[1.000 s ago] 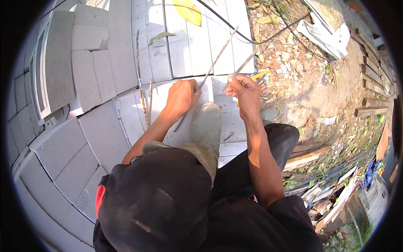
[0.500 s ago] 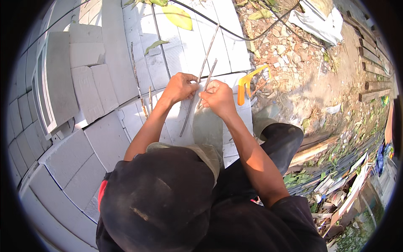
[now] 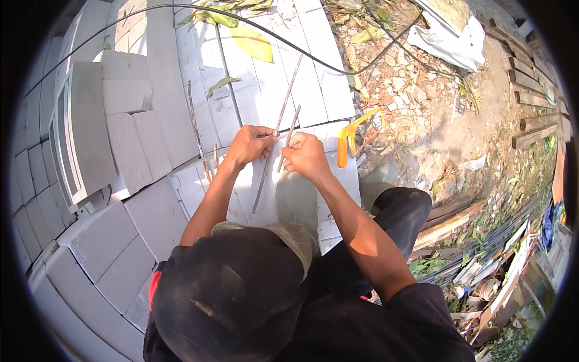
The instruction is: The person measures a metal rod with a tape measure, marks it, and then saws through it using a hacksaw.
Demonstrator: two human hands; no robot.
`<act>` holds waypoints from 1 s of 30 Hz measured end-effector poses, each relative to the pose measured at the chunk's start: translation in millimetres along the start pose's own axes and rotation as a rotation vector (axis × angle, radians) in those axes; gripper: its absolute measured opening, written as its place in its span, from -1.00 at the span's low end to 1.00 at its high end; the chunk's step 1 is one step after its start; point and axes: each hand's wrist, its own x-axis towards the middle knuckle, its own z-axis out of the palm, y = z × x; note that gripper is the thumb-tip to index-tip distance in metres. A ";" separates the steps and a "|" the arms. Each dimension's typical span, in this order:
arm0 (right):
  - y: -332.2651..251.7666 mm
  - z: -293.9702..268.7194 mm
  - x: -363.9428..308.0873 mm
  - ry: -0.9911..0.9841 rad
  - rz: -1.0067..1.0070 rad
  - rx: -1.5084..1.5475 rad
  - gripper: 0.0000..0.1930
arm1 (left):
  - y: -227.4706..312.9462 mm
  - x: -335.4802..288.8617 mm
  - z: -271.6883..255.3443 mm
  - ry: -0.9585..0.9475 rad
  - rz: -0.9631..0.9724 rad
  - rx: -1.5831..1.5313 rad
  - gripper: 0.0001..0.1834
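My left hand [image 3: 252, 145] is closed round a long thin grey stick [image 3: 288, 90], pinching it near its middle. The stick slants from far right down toward my left knee side. Just right of it, my right hand [image 3: 305, 155] pinches a shorter stick [image 3: 294, 119]; part of it is hidden behind the fingers. The two sticks run roughly side by side, a small gap between them. Both hands are above pale blocks [image 3: 241, 187]. Left of my left hand lie a long twig [image 3: 195, 117] and shorter stick pieces [image 3: 216, 155].
A yellow-handled tool [image 3: 342, 145], like a small saw frame, rests by the blocks' right edge. A black cable [image 3: 271, 35] crosses the far side. Leaves [image 3: 252, 43] lie on the blocks. A grey panel [image 3: 90, 130] stands left; rubble [image 3: 398, 78] and wooden slats [image 3: 534, 139] lie right.
The whole view has shifted a little, so the scene sits lower. Both hands keep their sticks, and the shorter stick in my right hand stands slightly more upright.
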 end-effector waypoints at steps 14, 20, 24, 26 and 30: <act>12.8 -62.1 50.8 0.133 -0.113 0.012 -0.78 | -1.5 -21.0 31.3 0.269 0.174 0.222 -0.68; 9.0 -31.2 50.2 0.164 -0.081 0.108 -0.84 | -13.7 -21.7 28.7 0.288 0.199 0.177 -0.66; -2.1 -59.5 90.4 0.252 -0.069 -0.053 -0.74 | 3.4 -26.2 33.8 0.306 0.293 0.410 -0.64; -2.4 -71.7 100.8 0.267 -0.105 -0.094 -0.69 | -3.3 -25.6 34.3 0.334 0.356 0.427 -0.64; 19.8 -97.3 101.0 0.404 -0.203 -0.454 -0.61 | -7.1 -24.1 34.1 0.372 0.393 0.448 -0.66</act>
